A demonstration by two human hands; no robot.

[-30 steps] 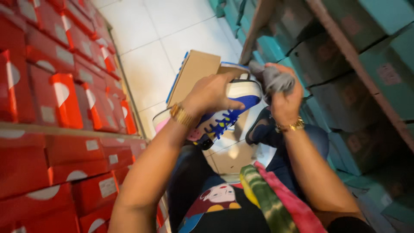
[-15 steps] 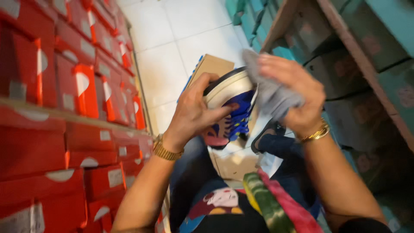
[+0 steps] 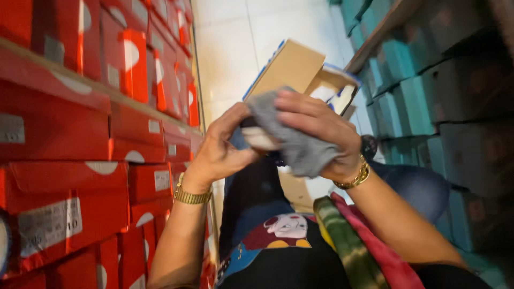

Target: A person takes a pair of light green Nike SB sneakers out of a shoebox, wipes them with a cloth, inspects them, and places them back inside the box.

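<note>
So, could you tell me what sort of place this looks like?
Probably a shoe stockroom: shelves of stacked red boxes on one side, teal boxes opposite, and an open cardboard shoebox beyond the hands.

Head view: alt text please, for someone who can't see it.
The right hand presses a grey cloth over a shoe that the left hand grips. Behind them sits an open cardboard shoebox, in a narrow aisle between red boxes and teal boxes.
</note>
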